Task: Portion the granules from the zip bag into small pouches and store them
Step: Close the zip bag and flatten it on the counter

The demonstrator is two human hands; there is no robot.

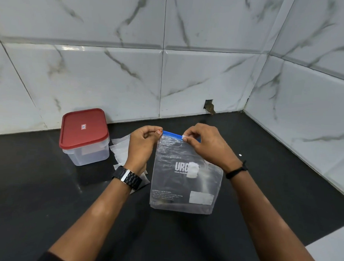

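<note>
A clear zip bag with white print and a blue zip strip stands upright over the black counter, held up by both hands. My left hand pinches the left end of the blue strip. My right hand pinches the small white slider on the strip, near its right end. A small white lump shows inside the bag near its middle. Behind my left wrist lie several small clear pouches, partly hidden by the arm.
A clear plastic box with a red lid stands shut at the back left, against the marble-tiled wall. The tiled walls meet in a corner at the back right. The black counter ends at a pale edge at the lower right.
</note>
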